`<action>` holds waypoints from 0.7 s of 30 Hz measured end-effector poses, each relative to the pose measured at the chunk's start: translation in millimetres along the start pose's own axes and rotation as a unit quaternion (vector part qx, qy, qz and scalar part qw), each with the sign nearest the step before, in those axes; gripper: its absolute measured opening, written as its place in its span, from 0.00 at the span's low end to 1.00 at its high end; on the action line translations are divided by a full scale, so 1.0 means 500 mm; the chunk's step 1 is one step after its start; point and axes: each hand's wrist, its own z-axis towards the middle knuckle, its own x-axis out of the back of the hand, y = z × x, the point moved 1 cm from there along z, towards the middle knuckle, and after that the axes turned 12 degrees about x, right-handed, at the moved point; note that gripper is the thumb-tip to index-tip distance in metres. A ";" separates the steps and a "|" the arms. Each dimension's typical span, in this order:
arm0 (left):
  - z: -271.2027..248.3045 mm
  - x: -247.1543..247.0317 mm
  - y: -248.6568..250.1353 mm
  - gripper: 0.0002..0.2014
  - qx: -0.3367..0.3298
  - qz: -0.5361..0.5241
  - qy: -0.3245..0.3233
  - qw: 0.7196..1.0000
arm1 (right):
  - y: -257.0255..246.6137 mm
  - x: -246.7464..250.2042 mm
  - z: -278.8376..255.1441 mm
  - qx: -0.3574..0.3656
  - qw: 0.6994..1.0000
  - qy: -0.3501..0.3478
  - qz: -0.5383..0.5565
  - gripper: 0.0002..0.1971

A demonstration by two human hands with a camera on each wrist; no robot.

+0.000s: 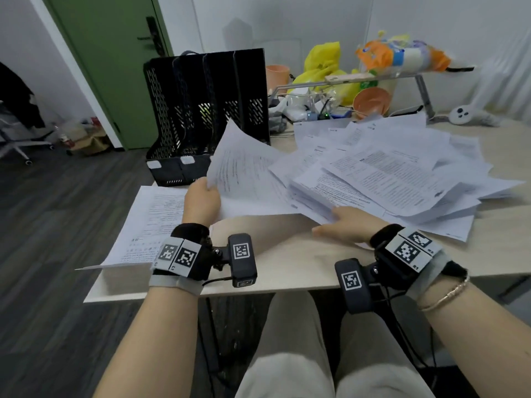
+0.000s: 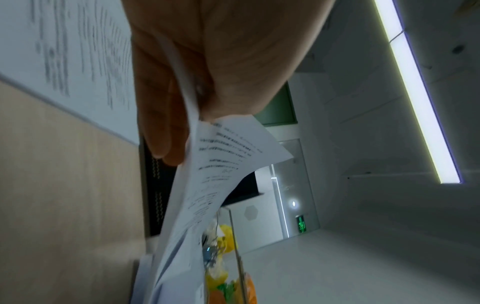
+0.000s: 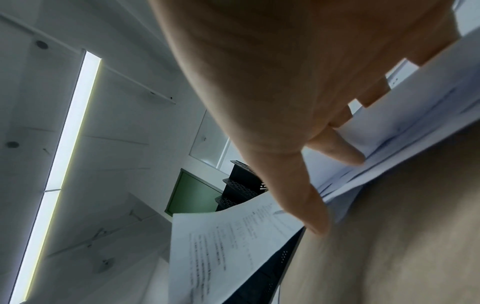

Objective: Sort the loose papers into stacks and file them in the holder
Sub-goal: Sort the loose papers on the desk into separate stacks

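From the head view, my left hand (image 1: 201,200) lifts a sheet (image 1: 244,165) off the loose pile (image 1: 396,173) on the bench (image 1: 287,262); one stack (image 1: 143,225) sits near left, and the holder (image 1: 207,110), far left, looks unfilled. Left wrist: fingers (image 2: 166,131) clamped on that sheet. Right wrist: fingers (image 3: 337,148) spread flat on the pile.

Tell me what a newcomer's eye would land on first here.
First, the sprawl of loose papers across the right half of the desk, with the right hand resting flat at its near edge. Next, the sheet the left hand pinches and lifts at desk centre, in front of the black holder at the back left. A neat stack lies at the near left corner.
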 end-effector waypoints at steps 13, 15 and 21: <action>-0.021 0.133 -0.003 0.09 -0.039 -0.180 0.194 0.963 | -0.123 0.007 0.020 0.206 0.943 0.139 0.220 0.36; -0.027 0.125 -0.003 0.10 -0.048 -0.209 0.190 0.958 | -0.145 0.003 0.024 0.240 0.937 0.121 0.223 0.37; -0.048 0.081 0.002 0.11 -0.050 -0.235 0.146 0.960 | -0.177 -0.010 0.034 0.267 0.939 0.080 0.203 0.35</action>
